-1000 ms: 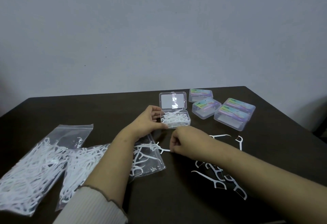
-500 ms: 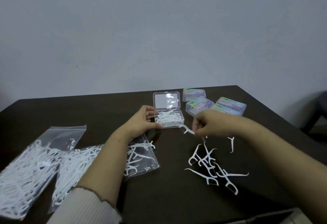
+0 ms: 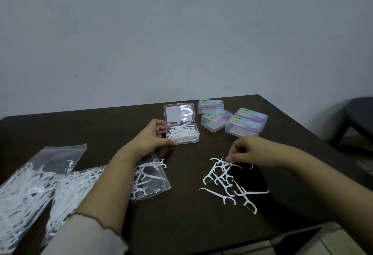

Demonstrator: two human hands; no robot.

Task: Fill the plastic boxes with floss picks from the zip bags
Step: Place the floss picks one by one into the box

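A dark table stands against a plain grey wall.

Right hand: fingertips curl down onto the far edge of a loose heap of picks and appear to pinch one by its handle; the contact point is too small to confirm. The heap lies on the table in front of the hand, well apart from the open box.

Left hand: fingers and thumb curl round the left side of the open box, steadying it. The box holds a tangle of white picks, its lid hinged upright behind. The forearm crosses a bag that holds only a few picks; two fuller bags lie at the left edge.

Four closed boxes, labelled on top, sit clustered to the right of the open one.

Handling, as judged: each pick is light, stiff moulded plastic with a thin pointed tail and a forked head bridged by floss. Heads and tails are likely to hook together, so one lifted from the heap may drag neighbours. The best hold is the flat mid-handle, between thumb and forefinger, clear of the floss. The open box is light and may slide if not held.
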